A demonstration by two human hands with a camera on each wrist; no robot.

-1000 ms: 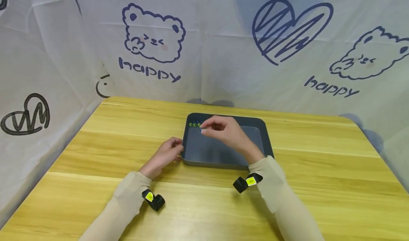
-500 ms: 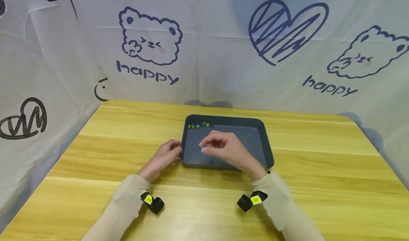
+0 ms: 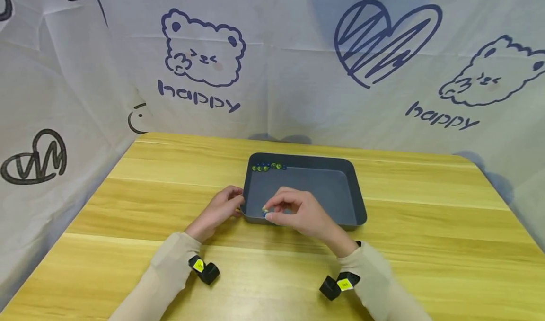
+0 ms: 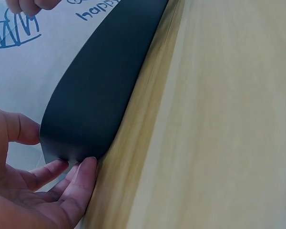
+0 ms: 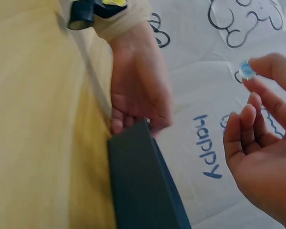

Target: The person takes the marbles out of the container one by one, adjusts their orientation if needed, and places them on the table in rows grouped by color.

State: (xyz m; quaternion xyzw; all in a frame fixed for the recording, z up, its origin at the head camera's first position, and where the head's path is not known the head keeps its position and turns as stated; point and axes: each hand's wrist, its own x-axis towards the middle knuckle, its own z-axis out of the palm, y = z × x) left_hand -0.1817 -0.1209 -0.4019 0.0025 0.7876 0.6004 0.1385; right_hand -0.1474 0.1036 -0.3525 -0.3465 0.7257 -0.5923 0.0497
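Observation:
In the head view, my right hand (image 3: 302, 212) is over the near left part of a dark grey tray (image 3: 312, 193). Its thumb and index finger pinch a small clear-and-blue glass marble (image 5: 247, 70), while the other fingers curl in below. My left hand (image 3: 218, 211) is at the tray's near left corner. Its fingertips (image 4: 88, 167) press the outer wall and one finger meets the rim. Green and blue marbles (image 3: 266, 168) lie in two short rows along the tray's far left inside.
A wooden table (image 3: 162, 207) carries the tray near its back edge. Behind hangs a white cloth (image 3: 294, 84) with bear and heart drawings. Black wrist cameras (image 3: 208, 272) sit on both cream sleeves.
With the marble pinched, my right hand has come from the far left rows toward the tray's near side, uncovering the rows. My left hand has stayed at the corner.

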